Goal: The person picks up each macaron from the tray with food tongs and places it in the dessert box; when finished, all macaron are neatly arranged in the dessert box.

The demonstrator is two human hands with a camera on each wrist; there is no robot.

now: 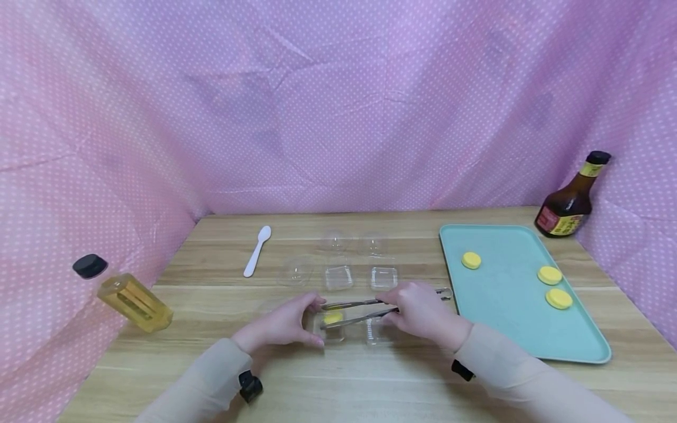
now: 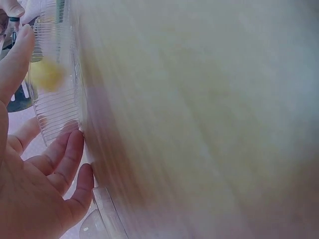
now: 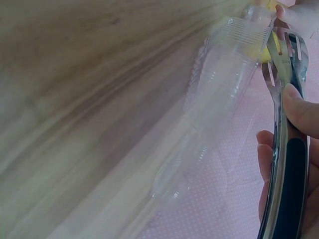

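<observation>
My left hand [image 1: 288, 322] holds the near left small clear plastic box [image 1: 335, 336], thumb and fingers at its sides. Inside that box sits a round yellow piece [image 1: 333, 318], blurred through the ribbed wall in the left wrist view. Metal tongs [image 3: 289, 169] with dark grips are held in my right hand [image 1: 423, 308], thumb on one arm and fingers on the other. Their slotted tips spread on either side of the yellow piece. Under my right hand stands another clear box [image 1: 374, 332], partly hidden.
Two more clear boxes [image 1: 338, 277] with domed lids stand behind. A teal tray [image 1: 508, 323] on the right carries three yellow discs [image 1: 559, 298]. A white spoon [image 1: 257, 251] lies back left. An oil bottle [image 1: 136, 302] stands left, a dark sauce bottle [image 1: 568, 205] back right.
</observation>
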